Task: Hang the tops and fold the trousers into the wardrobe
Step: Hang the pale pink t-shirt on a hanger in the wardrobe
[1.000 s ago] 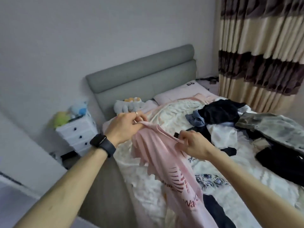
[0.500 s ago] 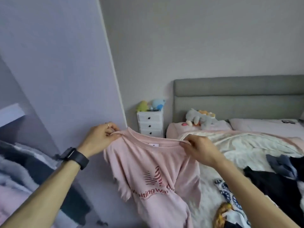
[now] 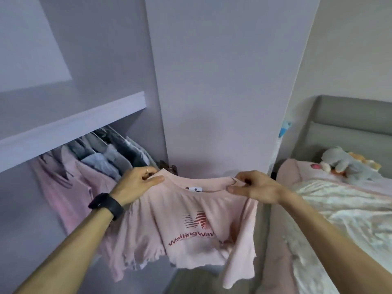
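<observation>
A pink T-shirt (image 3: 191,225) with red print hangs spread between my two hands, its front facing me. My left hand (image 3: 135,183) pinches the left shoulder by the collar. My right hand (image 3: 254,186) pinches the right shoulder. The shirt is held in front of the open wardrobe (image 3: 74,122), whose rail carries several hung tops (image 3: 89,164) in pink, grey and dark colours at the left. No hanger is visible in the shirt.
A lilac wardrobe panel (image 3: 222,81) stands straight ahead. The bed (image 3: 343,209) with a pale cover lies at the right, with a grey headboard (image 3: 350,117) and a plush toy (image 3: 343,164) near it.
I have turned left from the bed toward the wardrobe. The shirt, held by both shoulders, has been carried along and now hangs in front of the hung clothes.
</observation>
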A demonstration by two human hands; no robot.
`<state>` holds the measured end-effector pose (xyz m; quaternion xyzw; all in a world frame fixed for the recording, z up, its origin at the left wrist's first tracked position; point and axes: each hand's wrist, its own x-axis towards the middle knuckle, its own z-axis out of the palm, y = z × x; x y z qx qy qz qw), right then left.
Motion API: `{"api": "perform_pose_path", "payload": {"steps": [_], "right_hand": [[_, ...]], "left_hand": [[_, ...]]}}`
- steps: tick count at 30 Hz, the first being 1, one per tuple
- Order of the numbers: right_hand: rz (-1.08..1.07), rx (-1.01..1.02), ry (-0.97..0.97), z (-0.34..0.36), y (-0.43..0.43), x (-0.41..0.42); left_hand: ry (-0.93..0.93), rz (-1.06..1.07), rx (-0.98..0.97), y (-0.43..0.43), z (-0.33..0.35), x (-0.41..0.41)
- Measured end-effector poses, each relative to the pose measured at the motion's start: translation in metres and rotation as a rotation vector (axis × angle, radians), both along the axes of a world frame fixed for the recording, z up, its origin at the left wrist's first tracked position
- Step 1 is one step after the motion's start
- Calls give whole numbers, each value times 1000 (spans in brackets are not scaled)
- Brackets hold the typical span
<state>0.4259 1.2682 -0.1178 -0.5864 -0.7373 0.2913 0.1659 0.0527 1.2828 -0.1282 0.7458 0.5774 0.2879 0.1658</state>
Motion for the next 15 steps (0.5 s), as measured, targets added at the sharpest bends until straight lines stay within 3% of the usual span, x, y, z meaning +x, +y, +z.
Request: {"api": "perform_pose_path", "payload": {"steps": [6,12,15], "right_hand": [[92,95,-22,5,23,-61],[55,448,224,-11,30,-107],[94,322,-13,-39,42,-128]], "left_hand": [[-3,92,-2,4,-5,-61],[-130,277,53,-16,-8,-109],[-51,377,85,-38,-12,-118]]}}
